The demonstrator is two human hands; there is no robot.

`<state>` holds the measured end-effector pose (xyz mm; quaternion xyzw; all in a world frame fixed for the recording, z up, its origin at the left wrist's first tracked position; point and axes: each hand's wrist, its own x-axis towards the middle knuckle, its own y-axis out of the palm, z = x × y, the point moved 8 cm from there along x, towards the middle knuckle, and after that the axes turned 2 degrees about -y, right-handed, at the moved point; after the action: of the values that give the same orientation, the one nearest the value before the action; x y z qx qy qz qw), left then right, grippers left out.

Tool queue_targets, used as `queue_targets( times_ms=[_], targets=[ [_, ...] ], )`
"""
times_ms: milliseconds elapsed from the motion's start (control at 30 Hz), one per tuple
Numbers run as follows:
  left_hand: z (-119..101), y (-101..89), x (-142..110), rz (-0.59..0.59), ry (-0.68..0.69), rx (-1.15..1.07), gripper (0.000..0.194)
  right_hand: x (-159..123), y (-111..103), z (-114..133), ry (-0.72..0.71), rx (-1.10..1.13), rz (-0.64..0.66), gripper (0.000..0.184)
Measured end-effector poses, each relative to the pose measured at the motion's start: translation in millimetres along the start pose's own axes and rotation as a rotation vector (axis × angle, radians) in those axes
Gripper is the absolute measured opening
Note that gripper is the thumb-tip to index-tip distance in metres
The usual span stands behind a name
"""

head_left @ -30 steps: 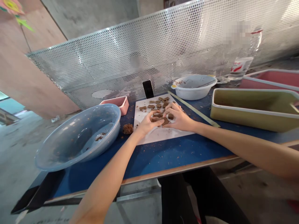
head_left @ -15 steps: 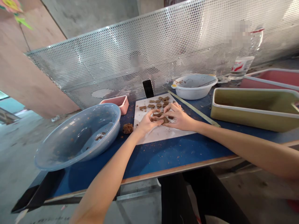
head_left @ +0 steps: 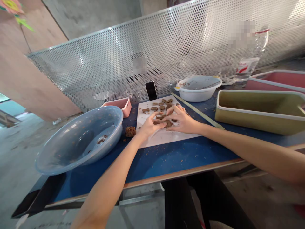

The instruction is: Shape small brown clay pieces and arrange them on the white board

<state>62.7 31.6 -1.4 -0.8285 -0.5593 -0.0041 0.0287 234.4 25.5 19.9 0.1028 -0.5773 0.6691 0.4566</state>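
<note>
Both my hands meet over a white board (head_left: 164, 136) on the blue table. My left hand (head_left: 150, 124) and my right hand (head_left: 182, 120) pinch a brown clay piece (head_left: 167, 123) between their fingertips from either side. Several small brown clay pieces (head_left: 159, 106) lie on the far part of the board, just beyond my fingers. A lump of brown clay (head_left: 130, 131) sits on the table left of the board.
A large clear blue basin (head_left: 78, 140) stands at the left, a pink box (head_left: 120, 105) behind it. A phone (head_left: 151, 91) leans on the perforated metal screen. A white bowl (head_left: 197, 89), a long stick (head_left: 197, 111), a yellow-green tray (head_left: 257, 111) and a bottle (head_left: 247, 60) stand at the right.
My hands have drawn slightly closer together on the clay piece; the fingers shifted a little. Nothing else has moved.
</note>
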Motion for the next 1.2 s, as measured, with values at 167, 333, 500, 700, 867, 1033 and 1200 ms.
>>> queue_targets(
  times_ms=[167, 333, 500, 700, 867, 1033, 1200],
  targets=[
    [-2, -1.9, 0, -0.005, -0.008, 0.008, 0.083, 0, -7, -2, 0.005, -0.015, -0.055, 0.031],
    [-2, -4.5, 0, -0.043, -0.004, 0.012, 0.081, 1, -8, 0, 0.008, -0.048, -0.101, 0.026],
    [-2, -3.9, -2, -0.042, 0.005, 0.014, 0.080, -1, -7, -7, 0.088, -0.048, -0.051, 0.051],
    [-2, -1.4, -2, -0.004, 0.001, 0.000, 0.078, 0, -2, 3, -0.060, 0.072, 0.105, 0.044],
    [0, 3.8, -1, 0.023, -0.015, -0.042, 0.077, 0, -3, -3, 0.031, 0.010, -0.026, 0.040],
    [-2, 8.4, -3, 0.052, -0.013, -0.051, 0.079, -2, -1, 3, 0.094, -0.027, -0.021, 0.045],
    [-4, 4.2, -4, 0.034, -0.006, -0.039, 0.077, -1, -5, 9, 0.043, -0.010, 0.047, 0.044]
  ],
)
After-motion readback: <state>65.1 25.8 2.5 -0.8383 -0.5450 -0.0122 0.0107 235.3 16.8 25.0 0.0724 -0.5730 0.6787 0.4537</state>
